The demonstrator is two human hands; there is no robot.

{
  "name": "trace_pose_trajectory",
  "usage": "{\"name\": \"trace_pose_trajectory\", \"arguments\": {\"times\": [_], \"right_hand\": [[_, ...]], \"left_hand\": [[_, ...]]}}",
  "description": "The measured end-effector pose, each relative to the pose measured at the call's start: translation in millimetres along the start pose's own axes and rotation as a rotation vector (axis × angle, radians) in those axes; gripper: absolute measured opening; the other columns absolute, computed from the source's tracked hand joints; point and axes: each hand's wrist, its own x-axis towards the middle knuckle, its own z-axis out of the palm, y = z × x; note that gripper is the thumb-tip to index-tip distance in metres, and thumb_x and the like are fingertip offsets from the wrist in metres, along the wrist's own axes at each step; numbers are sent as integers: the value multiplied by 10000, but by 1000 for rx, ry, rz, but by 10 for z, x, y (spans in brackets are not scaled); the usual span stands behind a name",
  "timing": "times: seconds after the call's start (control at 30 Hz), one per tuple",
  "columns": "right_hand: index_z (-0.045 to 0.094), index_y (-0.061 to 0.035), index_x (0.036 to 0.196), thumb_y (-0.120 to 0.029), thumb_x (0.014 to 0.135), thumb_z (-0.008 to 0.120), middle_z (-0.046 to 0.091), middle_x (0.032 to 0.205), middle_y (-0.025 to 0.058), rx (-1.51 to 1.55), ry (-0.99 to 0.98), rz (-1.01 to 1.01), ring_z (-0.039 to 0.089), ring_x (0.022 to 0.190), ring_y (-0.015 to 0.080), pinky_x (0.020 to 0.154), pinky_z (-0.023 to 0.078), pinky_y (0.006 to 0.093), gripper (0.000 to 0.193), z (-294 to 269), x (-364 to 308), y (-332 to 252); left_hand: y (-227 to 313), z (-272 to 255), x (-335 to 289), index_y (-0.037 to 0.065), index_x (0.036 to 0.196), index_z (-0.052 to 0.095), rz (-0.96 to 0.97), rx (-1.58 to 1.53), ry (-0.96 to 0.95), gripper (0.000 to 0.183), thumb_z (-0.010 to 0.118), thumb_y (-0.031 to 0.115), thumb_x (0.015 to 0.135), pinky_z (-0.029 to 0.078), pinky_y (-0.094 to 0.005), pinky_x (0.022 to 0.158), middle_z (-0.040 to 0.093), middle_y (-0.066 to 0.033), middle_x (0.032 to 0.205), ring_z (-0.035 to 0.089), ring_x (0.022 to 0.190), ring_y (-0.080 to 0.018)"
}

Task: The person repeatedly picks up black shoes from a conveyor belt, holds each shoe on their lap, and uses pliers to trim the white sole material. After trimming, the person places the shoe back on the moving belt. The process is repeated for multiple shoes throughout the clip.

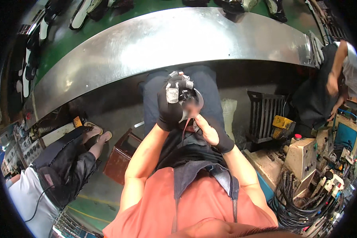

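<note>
Apparent handling step near metal surface (178, 37): L hand (173, 97) curled round curved piece (200, 100); R hand (210, 135) thumb out (hold unclear). Next: steady grip, prob.

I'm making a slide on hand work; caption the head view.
Taped, gloved left hand and right hand meet at a partly hidden item before a shiny metal counter.

Blk cables (291, 214), red btn (297, 136) & yel box (282, 121) sit R

Rounded grey-rimmed piece (200, 100), middle blurred, between the hands (171, 102).
</note>
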Motion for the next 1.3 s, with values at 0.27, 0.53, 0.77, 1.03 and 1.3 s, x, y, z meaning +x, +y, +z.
{"name": "trace_pose_trajectory", "arguments": {"times": [0.27, 0.53, 0.77, 1.03, 1.3], "right_hand": [[565, -25, 781, -316, 1017, 416, 538, 633, 56, -569, 285, 12, 506, 552, 169, 535, 406, 324, 404, 88, -133, -154], [635, -73, 1103, -103, 802, 603, 568, 929, 172, -1102, 97, -372, 580, 826, 351, 659, 473, 440, 304, -129, -339, 708], [654, -108, 899, -205, 687, 676, 584, 1016, 94, -1065, -296, -175, 604, 908, 294, 773, 499, 403, 234, -450, -969, 698], [613, -64, 844, -199, 742, 676, 593, 887, 140, -1160, -107, -385, 614, 789, 333, 667, 487, 412, 180, -349, -723, 492], [591, -23, 853, -457, 1009, 387, 549, 623, 27, -234, 182, 337, 516, 533, 97, 521, 436, 290, 504, -155, -92, -526]], "left_hand": [[-142, -42, -36, 11, 848, 671, 61, -6, -14, 407, 418, 312, 952, 356, -414, 1028, 668, -107, 891, 589, 1045, -272], [110, -410, -355, 37, 1039, 639, 224, 83, -248, 347, 643, 299, 811, 340, -485, 1068, 634, -161, 1102, 538, 1182, -361], [115, -329, -1338, -13, 1368, 386, -106, -50, -35, 765, 457, 585, 896, 149, -489, 1154, 346, -235, 1452, 238, 1414, -375], [-491, -296, -1278, 26, 1400, 370, -373, -456, 50, 828, 414, 680, 894, 316, -415, 1094, 426, -145, 1393, 411, 1300, -272], [-285, -171, -766, 15, 1279, 420, -345, 444, 105, 523, 521, 398, 938, 490, -382, 825, 628, -207, 1070, 628, 982, -318]]}}
